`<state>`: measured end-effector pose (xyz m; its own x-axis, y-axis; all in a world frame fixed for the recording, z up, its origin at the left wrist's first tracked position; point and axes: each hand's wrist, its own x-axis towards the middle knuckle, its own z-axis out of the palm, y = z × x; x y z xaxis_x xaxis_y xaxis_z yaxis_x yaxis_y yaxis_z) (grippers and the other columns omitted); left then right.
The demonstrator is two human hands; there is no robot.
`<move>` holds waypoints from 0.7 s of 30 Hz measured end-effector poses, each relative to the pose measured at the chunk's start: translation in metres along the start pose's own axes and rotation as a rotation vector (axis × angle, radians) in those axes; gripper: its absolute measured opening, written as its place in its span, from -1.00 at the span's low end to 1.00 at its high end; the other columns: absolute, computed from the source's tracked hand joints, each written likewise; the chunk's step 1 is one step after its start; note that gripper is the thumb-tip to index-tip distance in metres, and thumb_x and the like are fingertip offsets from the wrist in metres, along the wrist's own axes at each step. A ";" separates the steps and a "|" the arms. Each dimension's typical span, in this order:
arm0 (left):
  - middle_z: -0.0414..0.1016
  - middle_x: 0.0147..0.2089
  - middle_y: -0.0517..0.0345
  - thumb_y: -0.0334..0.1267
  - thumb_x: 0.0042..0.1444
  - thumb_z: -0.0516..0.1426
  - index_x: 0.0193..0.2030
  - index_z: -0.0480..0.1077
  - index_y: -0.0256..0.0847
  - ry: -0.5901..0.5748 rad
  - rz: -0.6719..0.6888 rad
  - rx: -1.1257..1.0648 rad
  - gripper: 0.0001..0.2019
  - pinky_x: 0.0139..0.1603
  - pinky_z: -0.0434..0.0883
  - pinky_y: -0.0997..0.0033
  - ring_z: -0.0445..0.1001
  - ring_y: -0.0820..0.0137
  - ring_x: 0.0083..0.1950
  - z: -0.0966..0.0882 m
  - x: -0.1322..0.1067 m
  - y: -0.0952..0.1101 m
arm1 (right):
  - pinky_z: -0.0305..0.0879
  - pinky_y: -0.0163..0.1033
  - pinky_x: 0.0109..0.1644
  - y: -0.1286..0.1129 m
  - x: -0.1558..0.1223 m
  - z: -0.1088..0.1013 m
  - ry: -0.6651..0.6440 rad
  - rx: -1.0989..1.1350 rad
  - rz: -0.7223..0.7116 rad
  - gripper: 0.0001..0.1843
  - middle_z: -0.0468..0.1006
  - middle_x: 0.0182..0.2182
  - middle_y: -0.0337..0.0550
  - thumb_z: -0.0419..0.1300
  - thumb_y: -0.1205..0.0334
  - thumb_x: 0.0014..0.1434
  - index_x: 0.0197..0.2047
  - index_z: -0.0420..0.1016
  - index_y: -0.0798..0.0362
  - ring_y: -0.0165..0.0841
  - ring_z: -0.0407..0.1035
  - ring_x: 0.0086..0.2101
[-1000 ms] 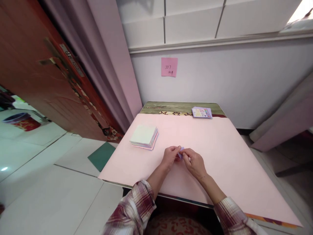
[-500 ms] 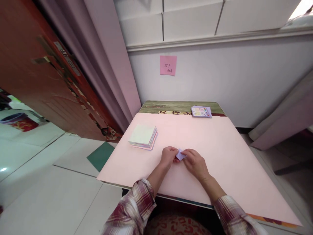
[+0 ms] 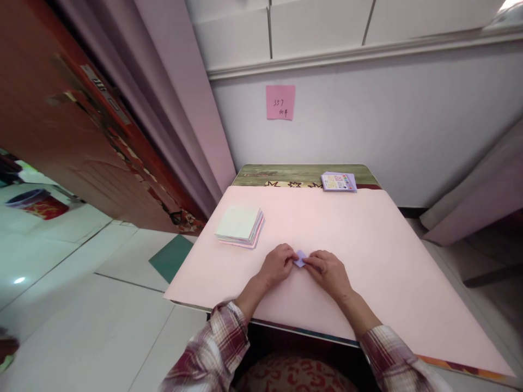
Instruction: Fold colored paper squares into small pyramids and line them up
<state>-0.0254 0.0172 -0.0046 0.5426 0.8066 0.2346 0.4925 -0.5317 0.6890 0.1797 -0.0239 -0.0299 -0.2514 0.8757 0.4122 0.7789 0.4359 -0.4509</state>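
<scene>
A small folded piece of purple paper [image 3: 300,258] is held just above or on the pink table cover, between my two hands. My left hand [image 3: 279,262] pinches its left edge with fingers closed. On the other side, my right hand [image 3: 328,270] grips the right edge between thumb and fingers. The fingertips hide part of the paper's edges. To the left of my hands lies a stack of square coloured paper [image 3: 239,224], with a pale green sheet on top.
Pink sheeting [image 3: 368,239] covers most of the table. A purple packet with a printed card [image 3: 339,182] lies at the far edge. On the wall hangs a pink note [image 3: 280,102]. A green sheet [image 3: 171,258] is on the floor at left, near the red door [image 3: 102,147].
The purple paper showed a crease and a pointed top before; now it looks like a flatter, smaller diamond. Both hands have shifted slightly around it. The camera view has tilted a little.
</scene>
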 end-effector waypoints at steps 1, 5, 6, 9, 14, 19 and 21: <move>0.44 -0.20 0.09 -0.53 0.01 0.07 -0.24 0.49 -0.18 -0.008 0.020 0.009 -0.74 -0.07 0.36 0.37 0.40 0.35 -0.12 0.000 -0.002 -0.001 | 0.27 -0.23 -0.14 0.001 0.000 0.000 0.008 0.002 0.002 -0.84 0.56 -0.24 -0.19 0.18 0.20 0.23 -0.16 0.59 -0.13 -0.32 0.40 -0.25; 0.43 -0.12 0.06 -0.42 0.01 0.19 -0.15 0.48 -0.18 -0.026 0.070 0.016 -0.76 -0.01 0.36 0.31 0.38 0.30 -0.05 0.000 -0.006 -0.004 | 0.25 -0.23 -0.16 0.000 0.001 -0.001 0.018 0.005 0.018 -0.86 0.57 -0.28 -0.19 0.19 0.17 0.22 -0.21 0.58 -0.11 -0.33 0.41 -0.27; 0.44 -0.12 0.06 -0.39 0.01 0.20 -0.16 0.48 -0.18 -0.014 0.066 0.011 -0.79 0.00 0.35 0.31 0.38 0.30 -0.05 0.000 -0.006 -0.005 | 0.24 -0.24 -0.17 -0.001 0.001 -0.001 0.014 0.006 0.026 -0.86 0.56 -0.29 -0.19 0.18 0.16 0.22 -0.21 0.58 -0.11 -0.33 0.41 -0.27; 0.44 -0.20 0.08 -0.36 0.08 0.17 -0.26 0.48 -0.19 0.039 0.012 -0.018 -0.91 -0.06 0.35 0.33 0.39 0.33 -0.12 0.001 -0.004 -0.005 | 0.22 -0.24 -0.19 -0.003 0.003 -0.005 0.000 0.012 0.061 -0.84 0.55 -0.33 -0.20 0.17 0.11 0.23 -0.26 0.57 -0.09 -0.33 0.40 -0.29; 0.42 -0.31 0.12 -0.31 0.12 0.14 -0.39 0.44 -0.21 0.075 -0.114 -0.024 -0.91 -0.17 0.33 0.39 0.38 0.37 -0.22 0.003 0.002 -0.001 | 0.20 -0.26 -0.24 -0.008 0.009 -0.005 -0.012 0.033 0.158 -0.78 0.51 -0.39 -0.22 0.13 0.06 0.24 -0.33 0.53 -0.07 -0.34 0.38 -0.34; 0.39 -0.35 0.15 -0.33 0.07 0.16 -0.42 0.40 -0.22 0.118 -0.222 0.011 -0.93 -0.25 0.31 0.43 0.36 0.40 -0.28 0.007 0.009 0.002 | 0.16 -0.27 -0.33 -0.014 0.014 0.000 0.017 0.002 0.275 -0.72 0.47 -0.44 -0.21 0.11 0.00 0.23 -0.40 0.48 -0.04 -0.34 0.33 -0.39; 0.38 -0.35 0.16 -0.34 0.05 0.17 -0.43 0.39 -0.22 0.133 -0.243 0.012 -0.94 -0.27 0.31 0.43 0.35 0.42 -0.31 0.008 0.010 0.002 | 0.15 -0.27 -0.34 -0.016 0.015 0.001 0.033 0.000 0.309 -0.73 0.47 -0.43 -0.20 0.12 0.00 0.22 -0.39 0.47 -0.03 -0.34 0.32 -0.39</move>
<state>-0.0133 0.0221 -0.0067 0.3137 0.9373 0.1522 0.6056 -0.3209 0.7282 0.1632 -0.0178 -0.0173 0.0167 0.9596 0.2810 0.8154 0.1496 -0.5592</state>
